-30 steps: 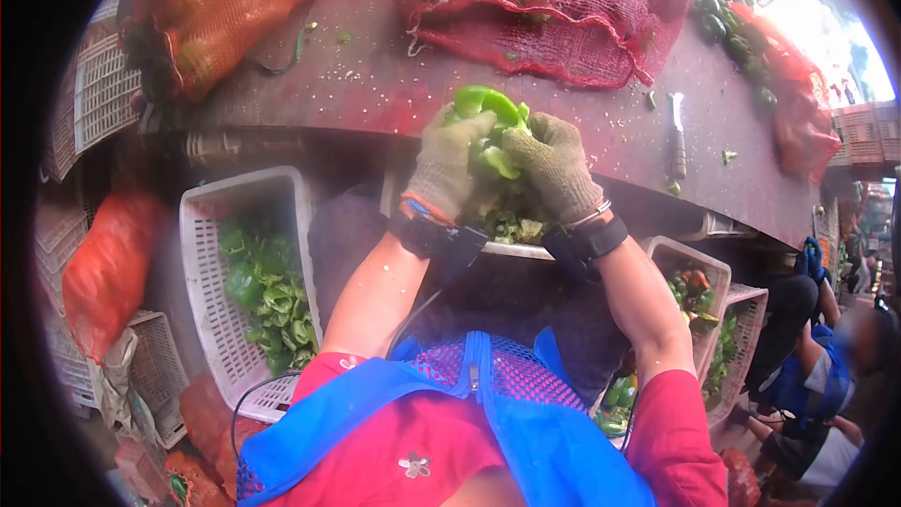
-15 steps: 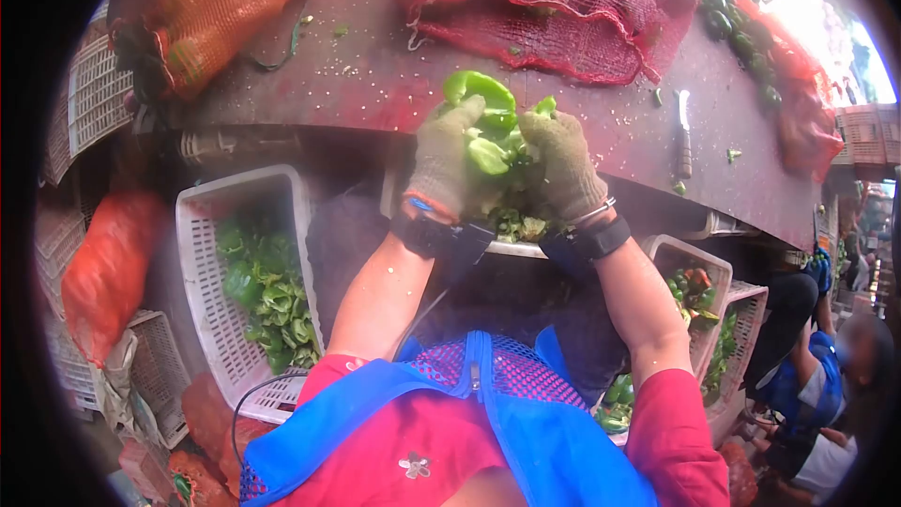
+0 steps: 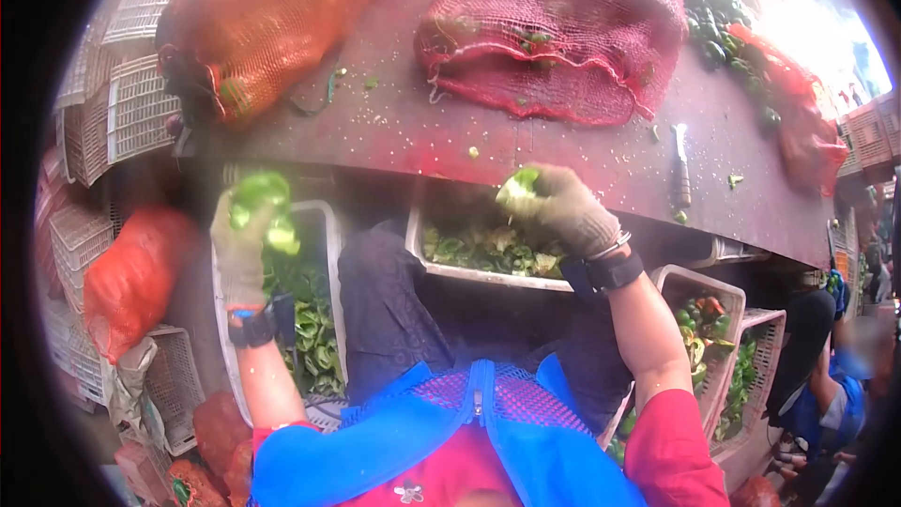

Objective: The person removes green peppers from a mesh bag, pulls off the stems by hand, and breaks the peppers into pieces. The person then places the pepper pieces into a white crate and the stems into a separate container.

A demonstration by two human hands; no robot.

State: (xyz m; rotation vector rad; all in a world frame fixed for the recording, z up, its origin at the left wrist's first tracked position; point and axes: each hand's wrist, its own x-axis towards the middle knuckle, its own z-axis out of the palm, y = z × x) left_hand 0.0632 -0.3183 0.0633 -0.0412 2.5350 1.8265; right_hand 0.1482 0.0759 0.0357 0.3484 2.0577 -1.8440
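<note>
My gloved left hand holds green pepper flesh out to the left, above the white basket of cut green pepper pieces. My gloved right hand grips a pale green pepper core at the edge of the dark red table, over a white tray of pepper scraps in front of me. Both wrists wear black bands.
A knife lies on the table to the right. Red mesh sacks and an orange sack lie at the back, with dark green peppers at far right. More baskets stand at right; another person sits beyond.
My hands, which were together tearing a green pepper over the tray, have come apart. The left hand has swung left over the basket with the flesh; the right keeps the core.
</note>
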